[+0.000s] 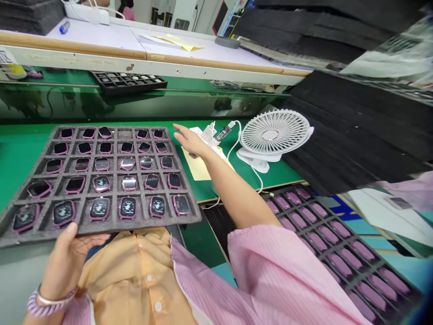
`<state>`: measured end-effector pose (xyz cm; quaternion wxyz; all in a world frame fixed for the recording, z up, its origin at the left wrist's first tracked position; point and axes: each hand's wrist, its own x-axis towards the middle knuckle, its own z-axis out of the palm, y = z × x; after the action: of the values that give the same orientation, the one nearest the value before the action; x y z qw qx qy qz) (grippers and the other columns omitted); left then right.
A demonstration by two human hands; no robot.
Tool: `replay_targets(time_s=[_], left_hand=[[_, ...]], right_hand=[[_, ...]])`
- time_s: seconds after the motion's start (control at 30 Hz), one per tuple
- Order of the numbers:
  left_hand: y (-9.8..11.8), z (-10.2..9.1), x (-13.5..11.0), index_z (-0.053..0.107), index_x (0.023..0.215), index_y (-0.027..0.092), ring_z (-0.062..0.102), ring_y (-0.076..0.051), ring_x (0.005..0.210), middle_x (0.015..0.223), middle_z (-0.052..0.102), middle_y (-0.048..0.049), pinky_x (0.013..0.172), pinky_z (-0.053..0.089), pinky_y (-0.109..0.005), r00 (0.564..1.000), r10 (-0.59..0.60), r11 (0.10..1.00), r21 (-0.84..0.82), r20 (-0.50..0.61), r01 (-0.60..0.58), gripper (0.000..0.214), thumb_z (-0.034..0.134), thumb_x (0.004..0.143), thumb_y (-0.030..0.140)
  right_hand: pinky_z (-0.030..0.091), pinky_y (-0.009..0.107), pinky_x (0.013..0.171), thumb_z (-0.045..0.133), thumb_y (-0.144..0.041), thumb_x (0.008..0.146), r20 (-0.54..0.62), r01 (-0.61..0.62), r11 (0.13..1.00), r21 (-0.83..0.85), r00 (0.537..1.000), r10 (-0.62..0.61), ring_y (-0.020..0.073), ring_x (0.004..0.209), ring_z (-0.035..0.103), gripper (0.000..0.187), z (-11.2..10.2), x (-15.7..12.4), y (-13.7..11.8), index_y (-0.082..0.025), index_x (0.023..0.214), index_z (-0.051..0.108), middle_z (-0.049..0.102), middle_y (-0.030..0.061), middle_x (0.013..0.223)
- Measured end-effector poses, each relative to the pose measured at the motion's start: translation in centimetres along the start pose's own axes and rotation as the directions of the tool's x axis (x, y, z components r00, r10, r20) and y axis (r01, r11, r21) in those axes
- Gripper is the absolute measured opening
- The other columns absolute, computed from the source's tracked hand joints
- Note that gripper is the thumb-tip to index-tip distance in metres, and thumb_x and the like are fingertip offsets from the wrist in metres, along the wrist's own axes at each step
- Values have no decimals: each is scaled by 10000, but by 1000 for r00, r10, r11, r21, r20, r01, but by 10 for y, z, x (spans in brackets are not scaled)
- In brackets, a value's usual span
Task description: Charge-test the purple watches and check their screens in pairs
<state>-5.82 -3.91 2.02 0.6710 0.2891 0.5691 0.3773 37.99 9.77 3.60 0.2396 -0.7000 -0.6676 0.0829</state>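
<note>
- A left hand (72,246), purple-and-white bracelet (35,307) at its wrist, closes on the near edge of a gray foam tray, thumb above, fingers underneath.
- The foam tray (111,227) sits before the person at the edge of a green worktable (20,140), its compartments carrying rows of purple-cased watches (127,207), several near ones with lit dials.
- A right hand (189,141), fingers extended and slightly spread, grasps nothing visible beside the tray's far right corner; contact there cannot be told.
- Yellow paper (198,168) lies beside that arm, near white plugs (209,132).
- A white fan (269,134) stands farther right.
- Lower right, a dark tray (358,276) holds purple pieces (340,264) near black sheets (365,131).
</note>
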Motion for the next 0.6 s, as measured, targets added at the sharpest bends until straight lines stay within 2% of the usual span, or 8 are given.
replay_targets(time_s=[0.1,0.17,0.23,0.3,0.37,0.43,0.5,0.6], left_hand=[[33,-9,-6,695,933,179,711,-202,708,758,768,-36,642,637,-297,976,44,994,-90,-215,-65,409,663,870,582],[51,-18,-10,634,983,197,719,-170,802,824,767,-6,703,640,-269,948,54,990,-110,-314,-92,307,581,979,500],[62,-27,-12,606,984,192,722,-166,930,907,768,-6,826,646,-286,925,103,988,-67,-365,-136,263,592,1000,454],[66,-36,-8,606,969,174,716,-170,969,947,763,-12,909,641,-310,923,199,980,45,-329,-195,269,648,985,439],[64,-40,0,620,974,158,724,-171,916,922,763,-16,894,651,-324,952,227,970,138,-207,-201,283,686,971,433],[57,-35,6,643,1000,148,740,-178,820,864,771,-26,806,666,-320,978,160,982,120,-135,-144,300,713,943,435],[45,-20,5,679,985,138,750,-191,733,820,782,-51,715,663,-305,990,54,998,29,-130,-51,312,756,875,420],[19,14,-8,698,772,128,779,-241,742,785,790,-113,699,661,-306,992,-120,989,-95,-34,117,315,882,684,369]], right_hand=[[442,393,1174,350,-255,1165,111,-46,998,-45,993,51,282,1441,499,481,18,30,-23,-101,1600,485,462,160,1604],[481,377,1104,358,-279,1175,171,-9,995,-96,985,25,301,1342,586,425,29,36,-38,-109,1435,648,609,153,1460],[499,393,1040,443,-343,1168,204,42,992,-119,979,-17,335,1236,640,372,36,33,-47,-148,1228,754,707,137,1295],[500,412,1002,487,-398,1161,210,58,986,-155,977,-25,357,1195,647,363,39,27,-51,-173,1136,771,724,140,1243],[505,418,971,461,-412,1171,209,39,980,-195,978,2,362,1179,650,385,37,23,-51,-184,1135,769,718,148,1254],[509,442,962,442,-397,1177,206,1,970,-242,977,50,371,1164,657,390,33,24,-51,-185,1153,768,717,157,1251],[482,523,1005,500,-357,1157,185,-38,953,-301,978,97,410,1164,651,339,29,29,-58,-156,1148,772,715,194,1229],[400,606,1095,601,-229,1101,137,-18,936,-351,988,71,437,1244,606,229,28,42,-84,-117,1232,752,668,235,1311]])
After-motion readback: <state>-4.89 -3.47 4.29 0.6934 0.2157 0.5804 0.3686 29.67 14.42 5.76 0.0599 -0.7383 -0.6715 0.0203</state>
